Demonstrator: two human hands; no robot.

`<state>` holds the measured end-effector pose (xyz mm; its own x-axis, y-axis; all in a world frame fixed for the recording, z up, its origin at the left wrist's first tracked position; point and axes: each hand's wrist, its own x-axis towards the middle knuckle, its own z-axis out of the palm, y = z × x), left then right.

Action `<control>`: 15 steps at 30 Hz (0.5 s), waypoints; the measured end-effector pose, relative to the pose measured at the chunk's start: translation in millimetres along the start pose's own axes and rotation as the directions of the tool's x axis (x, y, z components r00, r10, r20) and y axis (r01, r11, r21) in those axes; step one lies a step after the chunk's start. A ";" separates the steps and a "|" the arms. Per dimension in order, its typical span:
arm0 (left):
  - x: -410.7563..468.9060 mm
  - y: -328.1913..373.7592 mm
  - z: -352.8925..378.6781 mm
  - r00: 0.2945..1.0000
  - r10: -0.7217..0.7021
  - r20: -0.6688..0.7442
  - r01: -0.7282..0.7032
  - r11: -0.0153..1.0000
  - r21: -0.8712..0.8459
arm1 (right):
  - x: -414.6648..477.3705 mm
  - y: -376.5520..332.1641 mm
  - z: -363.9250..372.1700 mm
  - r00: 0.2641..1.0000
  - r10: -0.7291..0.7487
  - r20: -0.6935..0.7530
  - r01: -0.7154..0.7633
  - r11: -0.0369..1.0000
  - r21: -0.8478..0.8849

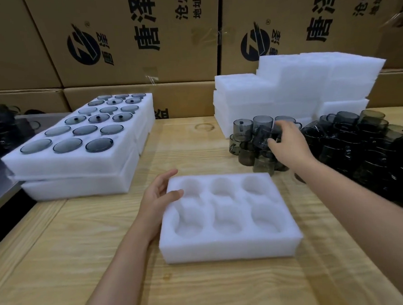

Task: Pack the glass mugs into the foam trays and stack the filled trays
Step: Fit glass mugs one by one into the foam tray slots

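Steadying the foam tray [230, 247] so it cannot slide, relaxed left fingers [167, 176] are touching its corner while right fingers [283, 125] are grasping a glass mug [262, 135] beneath them.

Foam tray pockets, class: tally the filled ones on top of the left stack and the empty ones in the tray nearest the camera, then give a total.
Filled pockets, left stack: 18
Empty pockets, near tray: 6
Total: 24
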<state>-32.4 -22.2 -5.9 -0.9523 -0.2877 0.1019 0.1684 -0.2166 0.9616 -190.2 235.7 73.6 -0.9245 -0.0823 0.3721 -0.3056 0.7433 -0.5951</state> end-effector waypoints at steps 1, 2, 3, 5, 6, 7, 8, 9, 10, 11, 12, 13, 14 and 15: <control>0.3 -0.9 -1.0 1.000 0.002 0.003 -0.002 1.000 -0.001 | 8.3 -0.6 2.5 0.999 -0.002 0.037 0.004 0.998 -0.055; 0.6 -1.5 -1.7 1.000 0.003 0.006 -0.003 1.000 -0.004 | 14.8 -0.7 4.9 0.998 0.008 0.068 -0.001 0.996 -0.090; 0.5 -1.9 -2.3 1.000 0.005 0.009 -0.005 1.000 -0.006 | 19.5 -0.7 7.3 0.996 0.020 0.088 -0.010 0.993 -0.114; 0.9 -2.5 -2.9 1.000 0.006 0.013 -0.006 1.000 -0.009 | 24.6 -1.3 11.6 0.995 0.030 0.099 -0.015 0.988 -0.153; 1.3 -2.9 -2.9 1.000 0.008 0.014 -0.007 1.000 -0.013 | 25.3 -1.7 13.5 0.995 0.030 0.099 -0.012 0.984 -0.177; 1.5 -3.3 -2.7 1.000 0.009 0.016 -0.009 1.000 -0.020 | 25.0 -2.1 15.3 0.995 0.028 0.096 -0.008 0.980 -0.198; 1.6 -3.7 -2.5 1.000 0.009 0.017 -0.009 1.000 -0.030 | 24.1 -2.4 16.7 0.995 0.028 0.091 -0.009 0.978 -0.207; 1.7 -4.0 -2.5 1.000 0.009 0.017 -0.008 0.999 -0.038 | 22.9 -2.8 17.6 0.996 0.031 0.081 -0.014 0.980 -0.201; 1.6 -4.2 -2.3 1.000 0.008 0.017 -0.007 0.999 -0.043 | 21.6 -3.2 17.9 0.997 0.036 0.072 -0.022 0.983 -0.183; 1.4 -4.2 -2.2 1.000 0.007 0.017 -0.006 0.999 -0.046 | 19.6 -3.7 17.5 0.997 0.040 0.062 -0.029 0.987 -0.160; 1.1 -4.1 -2.0 1.000 0.008 0.021 -0.007 0.999 -0.048 | 17.0 -4.7 16.1 0.998 0.044 0.050 -0.037 0.991 -0.131; 1.2 -4.5 -2.5 1.000 0.009 0.025 -0.007 0.999 -0.051 | 13.2 -6.5 14.1 0.999 0.047 0.027 -0.044 0.994 -0.098; 1.5 -5.0 -3.0 1.000 0.009 0.030 -0.008 0.998 -0.055 | 8.1 -9.3 11.0 0.999 0.044 -0.007 -0.045 0.997 -0.063; 1.6 -5.3 -3.4 0.999 0.010 0.033 -0.008 0.998 -0.057 | 1.2 -13.1 7.6 0.998 0.029 -0.051 -0.031 0.999 -0.027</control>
<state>-33.9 -24.7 -11.7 -0.9586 -0.2585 0.1196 0.1898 -0.2668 0.9449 -189.0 220.8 76.4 -0.9204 -0.0265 0.3900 -0.2706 0.7633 -0.5866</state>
